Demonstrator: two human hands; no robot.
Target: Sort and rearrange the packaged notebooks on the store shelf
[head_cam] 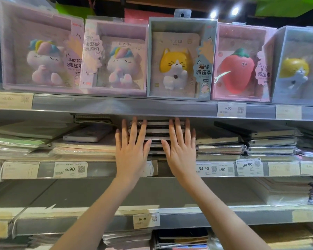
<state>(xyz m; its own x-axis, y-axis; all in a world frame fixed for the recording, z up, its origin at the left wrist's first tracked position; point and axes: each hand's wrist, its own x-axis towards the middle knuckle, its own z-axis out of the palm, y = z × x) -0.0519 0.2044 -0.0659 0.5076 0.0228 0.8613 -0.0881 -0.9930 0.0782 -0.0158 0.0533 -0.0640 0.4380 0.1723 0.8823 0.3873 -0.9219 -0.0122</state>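
A stack of dark packaged notebooks (156, 134) lies on the middle shelf, spines facing me. My left hand (132, 150) is flat with fingers straight and spread against the stack's left front. My right hand (182, 150) lies the same way against the stack's right front. Neither hand curls round anything. On the top shelf stand boxed squishy notebooks: two unicorn boxes (43, 49), (116, 56), a yellow cat box (179, 58), a strawberry box (240, 64) and another cat box (296, 67).
More wrapped notebook stacks sit right of my hands (271, 141) and pale flat ones to the left (83, 143). The top shelf's edge (125, 107) hangs just above my fingertips. Price tags line the shelf rail (70, 169). Lower shelves hold further stacks (282, 193).
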